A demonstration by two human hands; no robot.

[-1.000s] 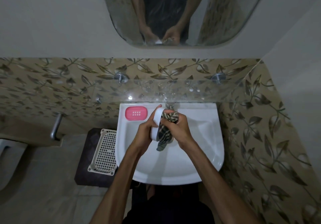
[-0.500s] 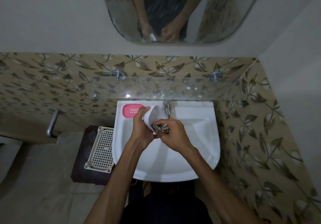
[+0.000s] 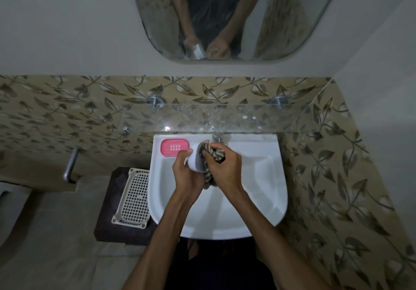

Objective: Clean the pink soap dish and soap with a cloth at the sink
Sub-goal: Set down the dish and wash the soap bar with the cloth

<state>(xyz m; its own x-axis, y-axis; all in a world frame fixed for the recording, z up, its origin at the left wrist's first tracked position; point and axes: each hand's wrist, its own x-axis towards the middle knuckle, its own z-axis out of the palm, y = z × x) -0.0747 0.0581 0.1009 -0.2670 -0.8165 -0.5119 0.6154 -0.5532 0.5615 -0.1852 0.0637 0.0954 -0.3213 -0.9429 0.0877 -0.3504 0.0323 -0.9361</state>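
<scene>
Over the white ceramic sink [image 3: 258, 199], the left hand [image 3: 186, 175] grasps a white oval bar of soap [image 3: 195, 159], fingers curled round its left edge and holding it on edge. The right hand [image 3: 225, 168] clutches a bunched brown-and-cream patterned cloth [image 3: 212, 154] and presses it against the soap's right face. The pink rectangular plastic soap dish [image 3: 174, 147] sits on the sink's back-left ledge, just beside the left hand's fingertips.

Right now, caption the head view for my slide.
Left hand holds white soap while right hand rubs it with cloth over sink.
</scene>
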